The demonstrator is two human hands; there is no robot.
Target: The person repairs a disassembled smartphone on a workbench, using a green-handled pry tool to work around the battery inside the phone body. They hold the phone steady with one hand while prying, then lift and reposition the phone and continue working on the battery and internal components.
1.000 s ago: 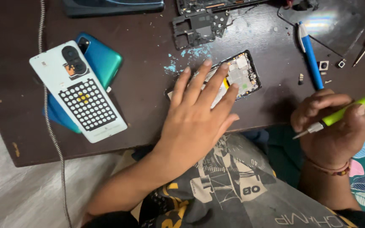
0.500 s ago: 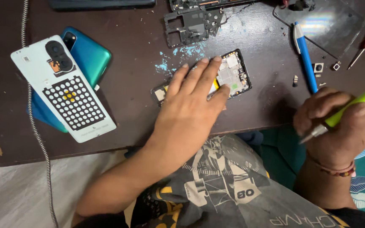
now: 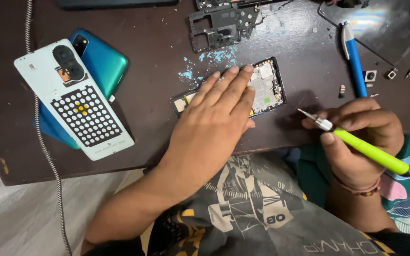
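— What does each hand have?

— The right hand (image 3: 361,142) pinches one lime-green precision screwdriver (image 3: 366,149) between thumb and fingers, its metal tip pointing up-left toward the opened phone (image 3: 266,87). The left hand (image 3: 214,128) lies flat, fingers pressed together and stretched out, palm down on that phone, gripping nothing.

— Where is the phone?

— On the dark brown table (image 3: 157,118), near its front edge, back cover off and circuit boards showing. The left hand covers most of it; only the right end and a strip at the left end are visible.

— What else, counted?

— Just above the fingertips, one patch of pale blue flecks (image 3: 214,59), and above that one black inner frame (image 3: 221,23). To the right, one blue-and-white pen (image 3: 354,59) beside one clear plastic sheet (image 3: 385,26), with three small loose parts (image 3: 370,76) near the pen's lower end. To the left, well apart, two more phones: one white phone back (image 3: 74,97) with a dotted black panel, lying across one teal phone (image 3: 100,59). One braided cable (image 3: 43,142) runs down the table's left side
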